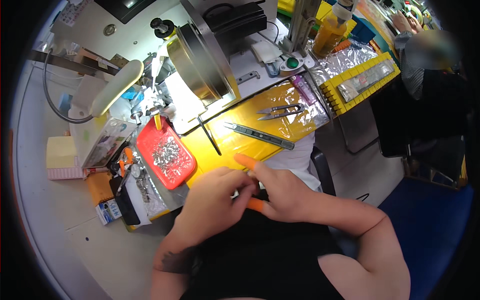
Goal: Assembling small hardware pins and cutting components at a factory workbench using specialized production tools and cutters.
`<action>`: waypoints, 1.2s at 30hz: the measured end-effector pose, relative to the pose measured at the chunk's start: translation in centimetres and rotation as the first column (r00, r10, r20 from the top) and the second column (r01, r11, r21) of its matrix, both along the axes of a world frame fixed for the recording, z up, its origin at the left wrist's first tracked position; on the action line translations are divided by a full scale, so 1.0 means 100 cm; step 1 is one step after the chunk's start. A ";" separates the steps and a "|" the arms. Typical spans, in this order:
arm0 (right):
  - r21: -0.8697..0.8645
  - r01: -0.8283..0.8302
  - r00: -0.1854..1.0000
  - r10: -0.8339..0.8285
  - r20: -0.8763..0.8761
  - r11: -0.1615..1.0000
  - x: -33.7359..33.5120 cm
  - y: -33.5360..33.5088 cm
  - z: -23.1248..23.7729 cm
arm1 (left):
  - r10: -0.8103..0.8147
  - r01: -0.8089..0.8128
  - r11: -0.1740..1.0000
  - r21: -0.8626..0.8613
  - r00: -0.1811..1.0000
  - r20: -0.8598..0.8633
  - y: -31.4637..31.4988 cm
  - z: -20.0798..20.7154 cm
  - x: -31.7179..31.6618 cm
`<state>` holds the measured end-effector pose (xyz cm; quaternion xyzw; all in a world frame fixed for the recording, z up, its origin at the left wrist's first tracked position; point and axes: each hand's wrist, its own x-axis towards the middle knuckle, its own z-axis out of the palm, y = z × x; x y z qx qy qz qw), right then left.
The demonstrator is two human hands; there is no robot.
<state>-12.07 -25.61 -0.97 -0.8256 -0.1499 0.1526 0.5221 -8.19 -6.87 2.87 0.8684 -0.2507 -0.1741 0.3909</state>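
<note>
My left hand and my right hand meet in front of my body, just off the near edge of the yellow work surface. Orange finger cots cover the index finger and thumb of the right hand, which are stretched apart. Its other fingers are hidden. The left hand's fingers are curled and pinched against the right hand, and I cannot make out what is between them. Beyond the hands lie a utility knife, thread snips and a thin black stick-like tool.
A red tray of small metal parts sits left of the hands. Behind it stands a machine with a round metal drum and a lit lamp. A yellow slotted rack and an amber bottle are far right. Another person sits beyond.
</note>
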 end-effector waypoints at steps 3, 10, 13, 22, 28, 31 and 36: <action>0.063 -0.032 0.991 0.023 0.135 0.997 0.013 -0.007 -0.001 | 0.095 -0.095 0.995 0.001 0.993 0.070 0.006 0.007 0.005; 0.336 0.134 0.970 -0.193 0.150 0.932 0.038 -0.017 0.017 | 0.267 -0.238 0.949 -0.208 0.956 0.125 0.024 0.006 0.016; 0.269 0.267 0.935 -0.316 0.161 0.926 0.060 -0.036 0.022 | 0.349 -0.292 0.897 -0.332 0.929 0.125 0.035 -0.003 0.018; 0.426 0.432 0.790 -0.562 0.247 0.795 0.168 -0.073 0.011 | 0.498 -0.290 0.781 -0.553 0.824 0.271 0.038 -0.016 0.032; 0.319 0.221 0.896 -0.321 0.306 0.922 0.196 -0.064 0.009 | 0.527 -0.316 0.826 -0.467 0.727 0.440 0.037 -0.011 0.044; 0.258 0.117 0.947 -0.186 0.261 0.959 0.206 -0.047 0.020 | 0.497 -0.298 0.856 -0.422 0.697 0.517 0.046 -0.011 0.052; 0.110 -0.039 0.961 0.007 0.276 0.993 0.223 -0.029 0.029 | 0.552 -0.298 0.816 -0.496 0.657 0.514 0.055 -0.013 0.063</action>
